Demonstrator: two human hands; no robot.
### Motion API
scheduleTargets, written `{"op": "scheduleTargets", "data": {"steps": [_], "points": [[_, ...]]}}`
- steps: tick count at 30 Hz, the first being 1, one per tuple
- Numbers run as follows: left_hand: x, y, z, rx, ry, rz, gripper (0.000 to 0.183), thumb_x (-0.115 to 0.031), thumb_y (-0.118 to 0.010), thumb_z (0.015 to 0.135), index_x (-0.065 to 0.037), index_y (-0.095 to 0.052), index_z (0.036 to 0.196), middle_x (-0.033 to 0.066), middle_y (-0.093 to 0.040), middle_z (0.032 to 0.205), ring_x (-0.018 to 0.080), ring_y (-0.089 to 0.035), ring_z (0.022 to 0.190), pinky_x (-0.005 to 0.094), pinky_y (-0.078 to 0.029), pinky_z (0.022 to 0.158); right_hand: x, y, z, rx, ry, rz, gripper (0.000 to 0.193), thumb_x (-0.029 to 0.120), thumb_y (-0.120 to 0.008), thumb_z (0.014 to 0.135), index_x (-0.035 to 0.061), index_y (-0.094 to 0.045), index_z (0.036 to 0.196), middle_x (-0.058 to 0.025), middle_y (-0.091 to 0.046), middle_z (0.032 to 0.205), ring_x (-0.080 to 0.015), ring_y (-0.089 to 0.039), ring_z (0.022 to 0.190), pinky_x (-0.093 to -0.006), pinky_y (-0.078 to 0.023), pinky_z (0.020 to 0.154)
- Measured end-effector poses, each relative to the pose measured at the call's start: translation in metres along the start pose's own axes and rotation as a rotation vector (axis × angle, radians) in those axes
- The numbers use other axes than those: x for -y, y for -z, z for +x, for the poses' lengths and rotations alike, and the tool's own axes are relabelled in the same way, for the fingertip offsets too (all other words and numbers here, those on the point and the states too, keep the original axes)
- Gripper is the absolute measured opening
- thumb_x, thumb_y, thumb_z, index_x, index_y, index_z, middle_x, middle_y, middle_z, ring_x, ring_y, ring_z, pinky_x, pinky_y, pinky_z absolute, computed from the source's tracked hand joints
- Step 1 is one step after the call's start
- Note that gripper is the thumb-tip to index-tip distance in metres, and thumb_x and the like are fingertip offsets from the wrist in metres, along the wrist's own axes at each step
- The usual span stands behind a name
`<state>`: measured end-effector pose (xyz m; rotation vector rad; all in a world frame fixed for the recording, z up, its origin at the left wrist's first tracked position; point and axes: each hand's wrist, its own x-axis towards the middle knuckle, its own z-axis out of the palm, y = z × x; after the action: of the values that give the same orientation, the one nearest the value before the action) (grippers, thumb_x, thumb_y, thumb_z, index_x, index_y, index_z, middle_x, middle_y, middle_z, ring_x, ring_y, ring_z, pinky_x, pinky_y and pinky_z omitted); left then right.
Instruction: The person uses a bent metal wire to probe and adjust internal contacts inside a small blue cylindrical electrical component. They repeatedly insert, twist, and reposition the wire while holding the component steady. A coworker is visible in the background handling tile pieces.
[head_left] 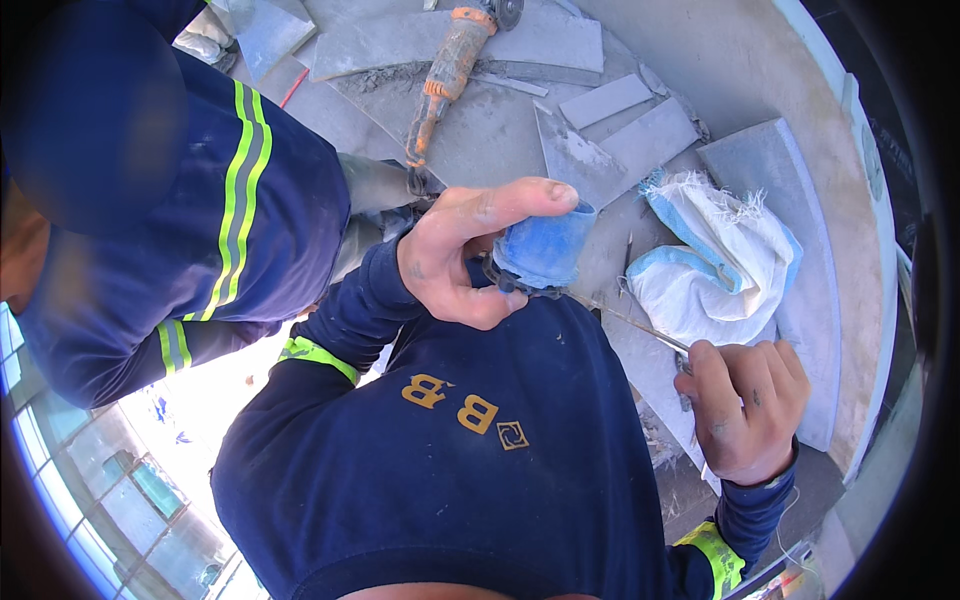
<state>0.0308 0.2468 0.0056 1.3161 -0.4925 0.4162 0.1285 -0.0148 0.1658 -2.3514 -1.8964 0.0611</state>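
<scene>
My left hand [455, 255] is closed round a blue cup-shaped piece [545, 243]. Its thumb lies along the top and its fingers reach underneath, where a dark, jagged edge shows. The piece is held up in front of my chest. Lower and to the right, my right hand [745, 405] makes a fist round a thin metal rod [655, 332]. The rod points up and left from the fist; its held end is hidden in the fingers. A crumpled white sack [715, 265] with blue edging lies just beyond my right hand.
A dusty orange angle grinder [452, 75] lies at the far middle. Grey stone slabs [790, 250] and cut pieces [605, 100] cover the ground. A curved pale wall [835, 110] bounds the right. Close on my left bends a co-worker in dark blue with reflective stripes [240, 190].
</scene>
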Motion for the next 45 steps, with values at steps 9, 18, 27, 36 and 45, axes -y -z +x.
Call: {"op": "scheduleTargets", "data": {"steps": [9, 18, 27, 36, 45], "points": [[-0.005, 0.003, -0.005, 0.046, 0.116, 0.039, 0.08, 0.0, -0.063, 0.07, 0.001, -0.038, 0.145, 0.0109, -0.065, 0.1, 0.0129, -0.063, 0.071, 0.025, -0.048, 0.06, -0.004, 0.007, 0.003, -0.012, 0.028, 0.035, 0.041, 0.006, -0.076, 0.079, 0.0018, -0.065, 0.118, -0.0138, -0.062, 0.095, -0.0249, -0.057, 0.063, -0.0357, -0.047, 0.054], [-0.01, 0.003, 0.001, 0.063, 0.156, -0.018, 0.082, 0.001, -0.063, 0.07, -0.002, -0.035, 0.147, 0.0109, -0.064, 0.099, 0.0135, -0.064, 0.075, 0.0244, -0.052, 0.063, -0.004, -0.006, 0.001, -0.011, -0.043, 0.004, 0.034, 0.017, -0.074, 0.079, 0.0183, -0.064, 0.111, -0.0073, -0.062, 0.095, -0.0262, -0.06, 0.063, -0.0373, -0.047, 0.054], [-0.014, -0.003, 0.006, -0.002, 0.26, -0.116, 0.077, 0.001, -0.062, 0.073, 0.002, -0.035, 0.145, 0.0119, -0.064, 0.099, 0.0151, -0.066, 0.078, 0.0269, -0.053, 0.073, -0.002, 0.008, -0.002, -0.011, -0.016, 0.054, 0.042, 0.003, -0.07, 0.068, -0.0015, -0.068, 0.11, -0.0071, -0.051, 0.088, -0.0196, -0.053, 0.068, -0.0313, -0.042, 0.052], [-0.006, -0.003, 0.005, 0.044, 0.136, -0.049, 0.076, 0.003, -0.062, 0.071, 0.007, -0.035, 0.142, 0.0139, -0.064, 0.092, 0.017, -0.066, 0.074, 0.0285, -0.053, 0.07, -0.004, -0.005, -0.004, -0.103, 0.008, 0.058, 0.052, 0.005, -0.074, 0.063, -0.0023, -0.067, 0.114, -0.0069, -0.054, 0.08, -0.0169, -0.05, 0.059, -0.0298, -0.04, 0.049], [-0.002, -0.002, 0.006, 0.063, 0.161, -0.083, 0.074, 0.002, -0.062, 0.071, 0.008, -0.037, 0.14, 0.016, -0.063, 0.098, 0.0175, -0.067, 0.075, 0.0287, -0.054, 0.069, -0.005, -0.003, 0.002, -0.048, 0.084, -0.13, 0.041, 0.004, -0.071, 0.064, 0.0108, -0.068, 0.104, -0.0048, -0.05, 0.08, -0.0124, -0.044, 0.053, -0.0283, -0.034, 0.044]]}}
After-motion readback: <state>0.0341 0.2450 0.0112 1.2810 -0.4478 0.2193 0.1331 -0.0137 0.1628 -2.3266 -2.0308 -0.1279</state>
